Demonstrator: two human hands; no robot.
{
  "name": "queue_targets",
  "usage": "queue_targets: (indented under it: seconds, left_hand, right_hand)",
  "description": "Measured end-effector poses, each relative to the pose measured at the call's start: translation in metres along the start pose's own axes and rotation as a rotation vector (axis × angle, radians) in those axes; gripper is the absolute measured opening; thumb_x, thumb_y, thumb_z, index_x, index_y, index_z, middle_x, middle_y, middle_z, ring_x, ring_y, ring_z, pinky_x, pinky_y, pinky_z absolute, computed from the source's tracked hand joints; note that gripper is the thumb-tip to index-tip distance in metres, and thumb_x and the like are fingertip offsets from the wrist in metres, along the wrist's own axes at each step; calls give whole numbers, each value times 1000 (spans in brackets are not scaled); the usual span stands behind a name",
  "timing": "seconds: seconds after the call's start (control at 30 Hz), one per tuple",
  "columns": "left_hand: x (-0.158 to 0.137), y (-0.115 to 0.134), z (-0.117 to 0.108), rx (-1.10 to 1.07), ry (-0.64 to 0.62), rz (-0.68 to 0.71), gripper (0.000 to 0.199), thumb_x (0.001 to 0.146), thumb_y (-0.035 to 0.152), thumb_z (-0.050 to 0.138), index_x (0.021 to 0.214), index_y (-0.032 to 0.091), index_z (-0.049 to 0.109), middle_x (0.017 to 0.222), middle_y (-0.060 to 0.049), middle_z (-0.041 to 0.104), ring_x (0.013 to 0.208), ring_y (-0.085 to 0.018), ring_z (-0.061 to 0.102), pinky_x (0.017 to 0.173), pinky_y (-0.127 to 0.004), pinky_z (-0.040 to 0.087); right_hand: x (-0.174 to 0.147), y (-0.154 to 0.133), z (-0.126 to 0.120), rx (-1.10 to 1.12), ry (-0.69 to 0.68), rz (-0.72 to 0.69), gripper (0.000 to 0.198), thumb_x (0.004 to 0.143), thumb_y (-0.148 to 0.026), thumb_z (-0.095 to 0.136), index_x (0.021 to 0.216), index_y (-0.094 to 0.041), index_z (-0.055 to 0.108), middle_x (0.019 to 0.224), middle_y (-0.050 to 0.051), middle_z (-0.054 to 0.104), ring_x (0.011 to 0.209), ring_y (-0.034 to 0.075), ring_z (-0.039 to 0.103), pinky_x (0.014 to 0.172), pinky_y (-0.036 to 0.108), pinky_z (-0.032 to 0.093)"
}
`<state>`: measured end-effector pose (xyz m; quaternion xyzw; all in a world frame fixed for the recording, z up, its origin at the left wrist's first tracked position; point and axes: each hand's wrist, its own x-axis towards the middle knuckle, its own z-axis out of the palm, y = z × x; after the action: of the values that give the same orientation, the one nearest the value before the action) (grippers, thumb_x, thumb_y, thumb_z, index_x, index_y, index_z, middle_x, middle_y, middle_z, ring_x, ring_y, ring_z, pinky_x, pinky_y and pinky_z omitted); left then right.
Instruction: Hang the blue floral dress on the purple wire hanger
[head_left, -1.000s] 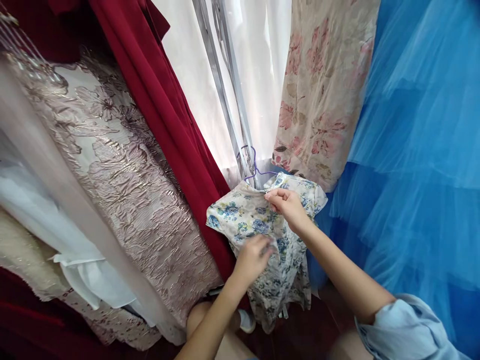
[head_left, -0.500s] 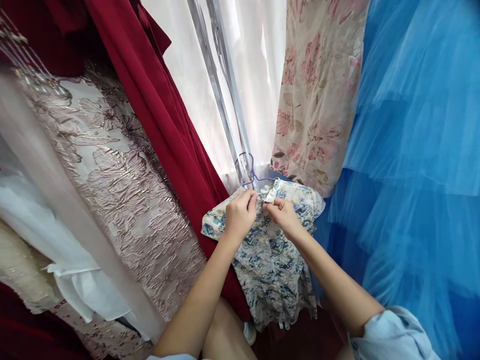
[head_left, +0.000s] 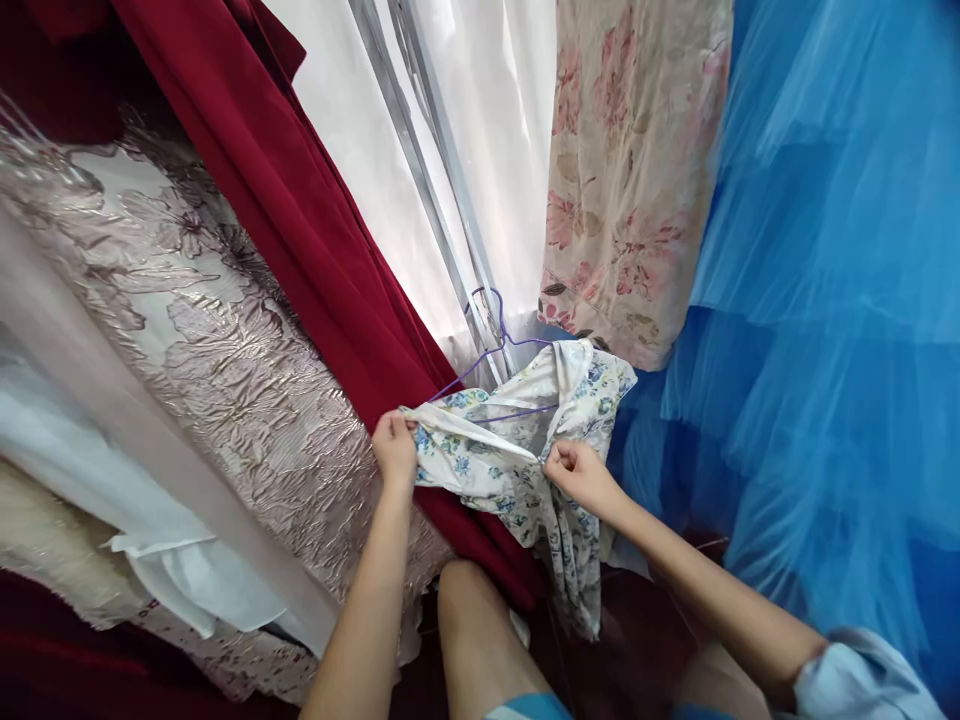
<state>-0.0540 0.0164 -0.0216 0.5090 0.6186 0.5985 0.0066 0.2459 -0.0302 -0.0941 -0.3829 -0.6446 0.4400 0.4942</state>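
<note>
Left hand (head_left: 395,450) pinches 1 side of 1 floral garment (head_left: 465,465), right hand (head_left: 581,475) its opening's edge; the garment stretches between these 2. Above them, 1 purple hanger (head_left: 503,338); behind the left, 1 red cloth (head_left: 322,250).

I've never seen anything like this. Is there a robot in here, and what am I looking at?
No robot here: these are a person's two bare hands. The camera is worn on their head, looking forward and down, so you see roughly what they see. The left hand pinches one edge of a floral garment; the right hand pinches the cloth beside its opening. A purple hanger shows partly through that opening. There's no tabletop: dark red fabric and flowered cloth hang around it, with blue layered tulle at the picture's right.
</note>
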Motion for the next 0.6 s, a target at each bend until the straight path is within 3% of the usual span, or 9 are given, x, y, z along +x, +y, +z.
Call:
queue_targets:
  seconds: [0.07,0.13,0.2,0.27,0.3,0.37,0.43,0.5,0.6]
  left_hand:
    - [-28,-17,7,20,-162,-3,22,89,25,41,74,17,55,71,-3,60,71,-17,54,70,-27,43]
    - [-60,-22,16,8,-407,13,20,85,25,48,69,17,57,68,-3,61,67,-18,55,66,-27,43]
    - [-89,-16,27,-30,-667,55,22,83,28,55,64,17,57,63,-2,61,63,-17,55,62,-26,43]
    - [-111,-1,38,-74,-829,101,26,86,33,56,66,16,59,65,-1,60,65,-16,55,64,-25,44]
    - [-119,10,43,-102,-870,121,28,90,36,53,70,16,59,68,-1,60,68,-16,55,66,-25,44]
    - [-130,38,53,-173,-902,158,31,96,39,44,81,17,60,75,-1,59,73,-15,54,70,-24,44]
    - [-135,69,61,-255,-911,208,31,99,39,40,88,17,60,81,-1,59,77,-16,54,74,-25,43]
    - [-137,98,66,-310,-912,281,30,101,38,40,90,18,59,85,-2,59,80,-16,55,78,-26,43]
    - [-142,124,68,-359,-894,354,28,101,35,40,91,18,59,87,-3,60,83,-17,56,81,-27,43]
  right_hand:
    - [-10,11,1,-86,-38,28,16,75,-22,52,60,-21,46,52,-5,46,48,11,41,49,23,27]
    - [-17,21,-2,-173,-40,30,16,75,-21,53,59,-20,48,52,-4,49,49,12,45,51,24,28]
    - [-22,27,-6,-325,-13,18,16,76,-20,55,60,-20,51,52,-3,53,51,13,48,53,25,29]
    - [-24,28,-11,-496,0,-1,7,78,-22,57,72,-20,59,59,-1,59,57,16,54,57,27,34]
    - [-24,27,-13,-550,8,-22,8,78,-24,59,83,-19,63,67,1,64,64,19,59,62,28,39]
    - [-21,24,-17,-562,21,-108,36,76,-25,64,112,-18,62,95,8,70,91,26,64,79,36,46]
    - [-12,21,-22,-490,1,-237,58,76,-23,63,133,-18,52,124,14,63,117,31,57,98,43,43]
    - [3,23,-30,-373,-44,-317,67,78,-22,61,142,-19,44,141,16,52,128,31,51,107,46,39]
    - [28,39,-49,-217,-2,-192,78,74,-33,66,145,-15,39,147,20,45,128,34,51,107,50,40]
